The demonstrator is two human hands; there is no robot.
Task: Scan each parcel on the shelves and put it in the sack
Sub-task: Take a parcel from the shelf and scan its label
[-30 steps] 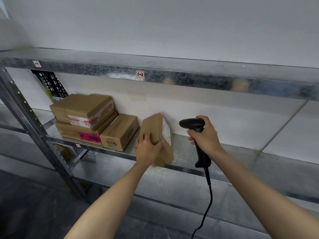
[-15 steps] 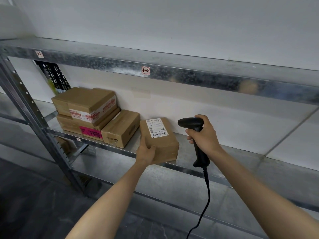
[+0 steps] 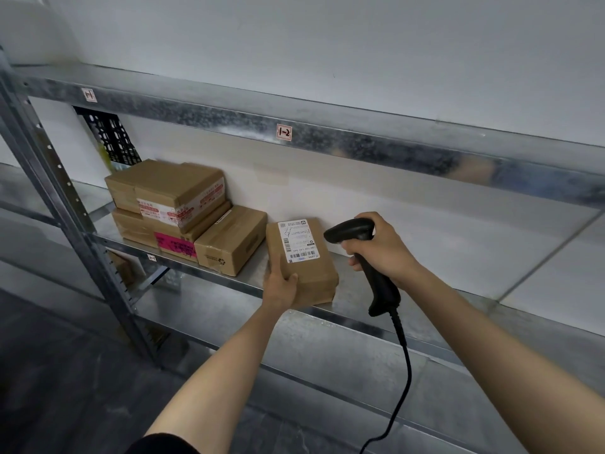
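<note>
Parcel (image 3: 311, 273) now label-up on galvanised steel shelf (image 3: 352, 290), white wall (image 3: 327, 44) behind

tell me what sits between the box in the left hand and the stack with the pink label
One brown box with a recycling mark, standing on the shelf; the head view shows it.

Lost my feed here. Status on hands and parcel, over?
Left hand grips small brown cardboard parcel, white label up, on metal shelf. Right hand grips black corded scanner, pointed toward label. Nothing between them.
</note>
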